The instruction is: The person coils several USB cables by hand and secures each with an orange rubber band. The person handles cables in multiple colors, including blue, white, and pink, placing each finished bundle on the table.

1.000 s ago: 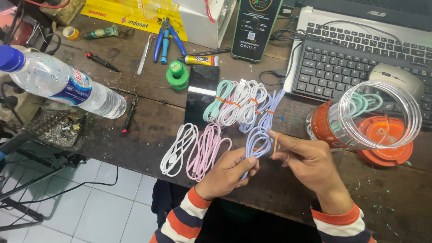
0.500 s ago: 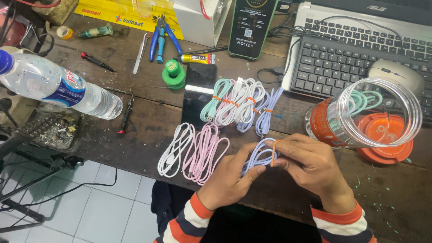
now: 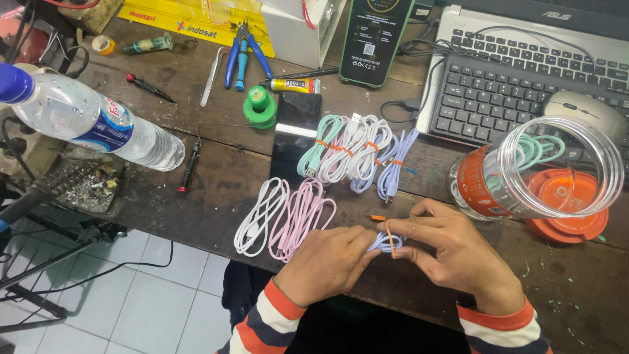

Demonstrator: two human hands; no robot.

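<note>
Two hands meet low in the frame, just right of centre, both pinched on one small lavender cable bundle (image 3: 385, 242). The left hand (image 3: 327, 262) comes in from the lower left with its fingers closed narrowly on the bundle's left end. The right hand (image 3: 452, 252) comes in from the lower right and grips the right end, with an orange band (image 3: 389, 237) looped across the bundle by its fingertips. The bundle lies roughly left to right between them, its long axis nearly level in the picture, so each hand holds one end and neither is clearly nearer. A small orange piece (image 3: 377, 217) lies on the wooden table (image 3: 216, 190) just above the bundle.

Further up and left of the hands lie two loose coils, a white cable (image 3: 259, 216) and a pink cable (image 3: 303, 216), side by side and touching, their loops running up and down the frame. Above those, near the centre, a row of banded cables (image 3: 354, 154) in mint, white and lavender rests beside a black phone (image 3: 295, 134). At the right of the frame a clear plastic jar (image 3: 544, 170) lies on its side, mouth toward the camera, with mint cable inside, and its orange lid (image 3: 567, 210) lies partly behind it. A water bottle (image 3: 92, 121) lies at the upper left, and a keyboard (image 3: 517, 98) sits at the upper right.
</note>
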